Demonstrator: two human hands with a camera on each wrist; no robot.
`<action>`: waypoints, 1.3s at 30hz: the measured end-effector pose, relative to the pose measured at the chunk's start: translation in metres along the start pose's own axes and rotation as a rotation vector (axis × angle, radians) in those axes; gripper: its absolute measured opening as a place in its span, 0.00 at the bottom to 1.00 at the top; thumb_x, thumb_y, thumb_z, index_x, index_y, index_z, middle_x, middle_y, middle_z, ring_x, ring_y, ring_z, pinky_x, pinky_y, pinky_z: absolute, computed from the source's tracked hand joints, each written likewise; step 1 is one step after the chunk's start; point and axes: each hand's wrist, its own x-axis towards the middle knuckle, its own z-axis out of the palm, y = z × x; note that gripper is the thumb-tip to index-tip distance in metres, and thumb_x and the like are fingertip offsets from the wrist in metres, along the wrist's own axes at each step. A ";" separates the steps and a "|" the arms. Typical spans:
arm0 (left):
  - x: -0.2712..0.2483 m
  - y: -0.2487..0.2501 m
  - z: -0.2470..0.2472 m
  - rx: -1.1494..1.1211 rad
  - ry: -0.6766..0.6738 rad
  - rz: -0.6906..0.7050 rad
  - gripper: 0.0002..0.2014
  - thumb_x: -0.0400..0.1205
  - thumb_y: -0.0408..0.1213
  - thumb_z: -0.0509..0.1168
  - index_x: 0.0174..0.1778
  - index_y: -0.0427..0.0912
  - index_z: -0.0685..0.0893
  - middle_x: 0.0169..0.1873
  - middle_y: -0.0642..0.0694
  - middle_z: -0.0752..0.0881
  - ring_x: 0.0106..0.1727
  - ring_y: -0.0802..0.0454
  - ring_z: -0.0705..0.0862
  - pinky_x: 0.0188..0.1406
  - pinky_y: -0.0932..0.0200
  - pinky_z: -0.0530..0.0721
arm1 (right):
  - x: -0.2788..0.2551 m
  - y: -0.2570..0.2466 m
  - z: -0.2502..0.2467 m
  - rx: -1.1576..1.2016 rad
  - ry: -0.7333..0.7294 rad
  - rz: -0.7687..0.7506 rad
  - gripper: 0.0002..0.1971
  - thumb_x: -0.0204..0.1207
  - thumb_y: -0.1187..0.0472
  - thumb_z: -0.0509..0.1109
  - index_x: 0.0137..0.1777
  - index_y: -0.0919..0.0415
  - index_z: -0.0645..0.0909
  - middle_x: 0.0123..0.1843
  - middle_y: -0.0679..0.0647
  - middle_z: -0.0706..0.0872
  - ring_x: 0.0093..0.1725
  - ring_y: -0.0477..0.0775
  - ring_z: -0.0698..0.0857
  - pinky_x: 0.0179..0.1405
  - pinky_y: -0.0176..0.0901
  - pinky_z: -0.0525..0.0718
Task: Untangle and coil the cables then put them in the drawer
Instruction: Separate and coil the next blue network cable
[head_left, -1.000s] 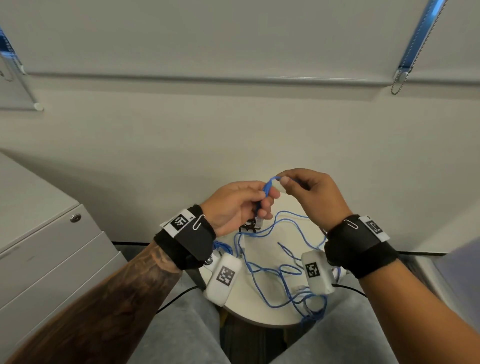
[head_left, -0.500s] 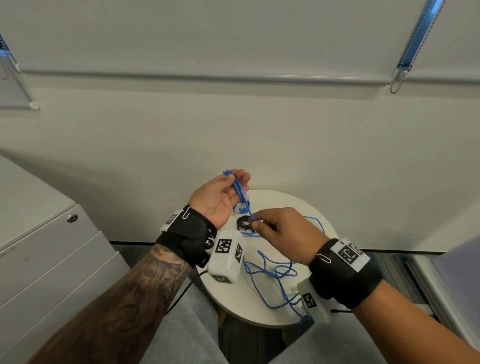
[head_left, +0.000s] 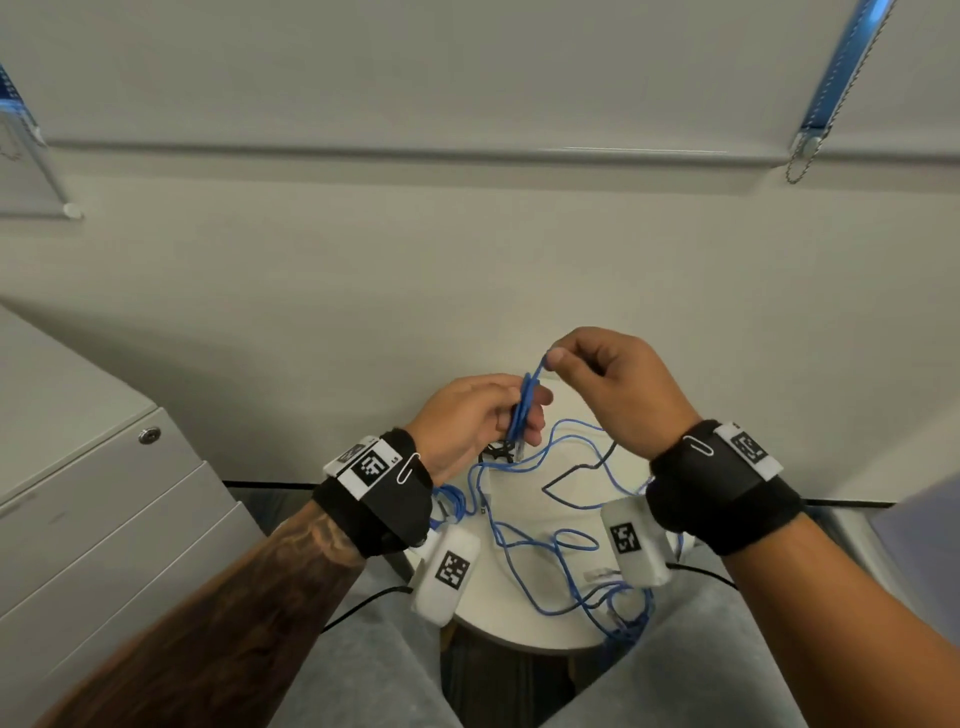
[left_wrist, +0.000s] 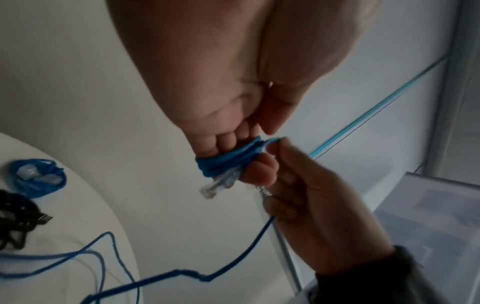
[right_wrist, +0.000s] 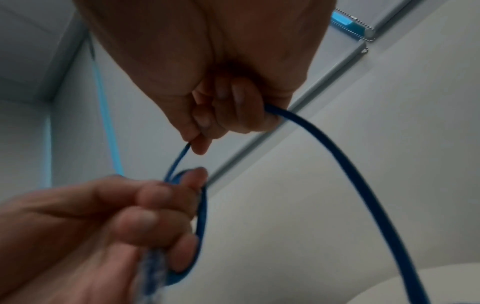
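Observation:
My left hand (head_left: 478, 415) holds several loops of a thin blue cable (head_left: 524, 410) wound around its fingers, above the small round white table (head_left: 519, 623). The cable's clear plug (left_wrist: 211, 188) sticks out below the loops (left_wrist: 228, 159). My right hand (head_left: 597, 379) pinches the same cable just above the loops, and the free length (right_wrist: 350, 164) hangs from it down to the table. More blue cable (head_left: 566, 571) lies loose and tangled on the table, with a black cable (head_left: 582, 478) among it.
A coiled blue cable (left_wrist: 36, 176) and a black bundle (left_wrist: 15, 220) lie at the table's left. A grey drawer cabinet (head_left: 104, 519) with a lock stands at the left, drawers closed. The wall is close behind the table. My knees are below the table's near edge.
My right hand came up from the table to above my left hand, bringing the cable over the fingers. My left hand turned from palm-up to fingers closed around the loops.

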 end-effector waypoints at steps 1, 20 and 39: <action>-0.001 0.003 0.000 -0.007 -0.025 -0.009 0.15 0.87 0.26 0.51 0.57 0.27 0.84 0.38 0.39 0.84 0.40 0.44 0.84 0.48 0.50 0.84 | 0.003 0.004 0.000 0.008 0.009 0.029 0.09 0.84 0.58 0.69 0.45 0.58 0.88 0.34 0.59 0.83 0.31 0.43 0.74 0.33 0.34 0.74; 0.017 0.000 -0.027 -0.662 0.322 0.052 0.11 0.88 0.28 0.53 0.50 0.35 0.82 0.37 0.44 0.89 0.44 0.50 0.88 0.57 0.55 0.85 | -0.028 0.011 0.046 -0.260 -0.402 0.015 0.17 0.88 0.53 0.60 0.43 0.63 0.82 0.33 0.57 0.82 0.31 0.51 0.76 0.37 0.45 0.76; -0.003 -0.003 0.006 0.231 -0.031 0.070 0.13 0.89 0.28 0.53 0.50 0.32 0.85 0.40 0.35 0.82 0.37 0.47 0.82 0.43 0.59 0.84 | -0.002 0.004 -0.003 -0.068 -0.039 -0.045 0.07 0.84 0.61 0.67 0.53 0.48 0.82 0.37 0.48 0.88 0.36 0.50 0.84 0.42 0.42 0.81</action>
